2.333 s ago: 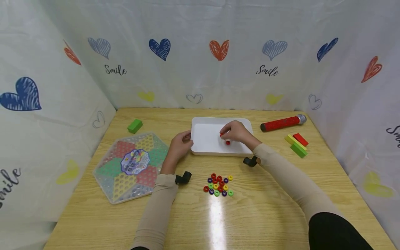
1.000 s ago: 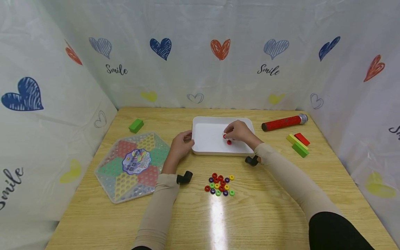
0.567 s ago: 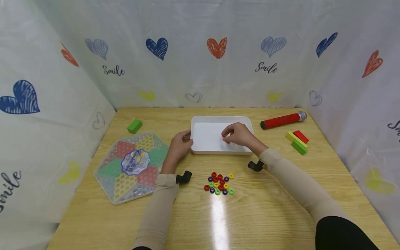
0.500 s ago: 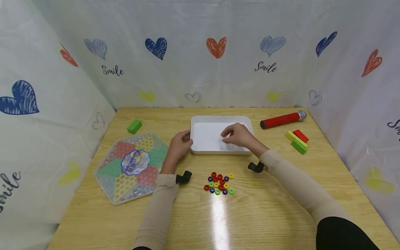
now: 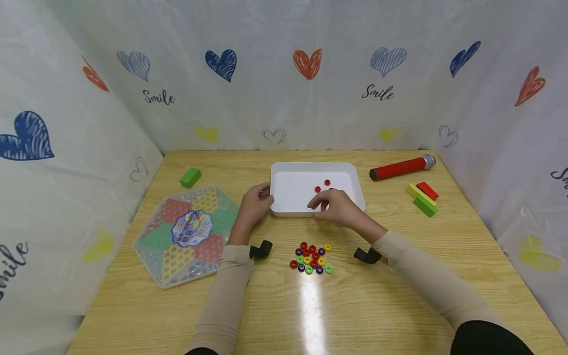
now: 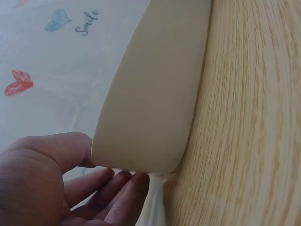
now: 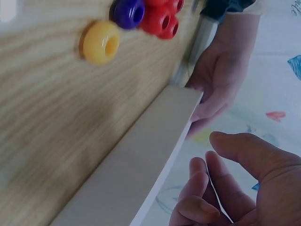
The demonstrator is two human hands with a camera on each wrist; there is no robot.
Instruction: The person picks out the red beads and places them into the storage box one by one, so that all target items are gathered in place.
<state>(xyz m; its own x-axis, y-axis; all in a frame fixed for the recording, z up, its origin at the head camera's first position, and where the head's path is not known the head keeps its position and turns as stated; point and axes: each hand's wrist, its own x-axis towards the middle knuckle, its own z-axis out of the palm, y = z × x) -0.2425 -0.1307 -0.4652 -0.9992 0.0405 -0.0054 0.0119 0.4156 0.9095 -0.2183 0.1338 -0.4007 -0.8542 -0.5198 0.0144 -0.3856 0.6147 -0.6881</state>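
At the left end of the white tray (image 5: 295, 190) my left hand (image 5: 254, 209) holds the rim; in the left wrist view its thumb (image 6: 61, 146) and fingertips (image 6: 136, 186) meet the tray's end wall. Small red beads (image 5: 327, 182) lie inside the tray, one partly hidden behind my right hand (image 5: 339, 208). That hand hovers over the near rim, thumb and fingers apart, with nothing visible between them. On the table in front of the tray is a loose cluster of red, yellow, green and purple ring beads (image 5: 306, 260); the right wrist view shows a yellow bead (image 7: 101, 43) closest.
A hexagonal game board (image 5: 186, 236) with a coloured star lies left. A green block (image 5: 190, 178) stands behind it. To the right are a red tube (image 5: 397, 169) with a silver end and yellow, red and green blocks (image 5: 425, 206). Printed sheets (image 5: 266, 108) surround the table.
My right hand has let go of a red bead inside the tray and drawn back toward the near rim, uncovering red beads. My left hand stays at the tray's left end.
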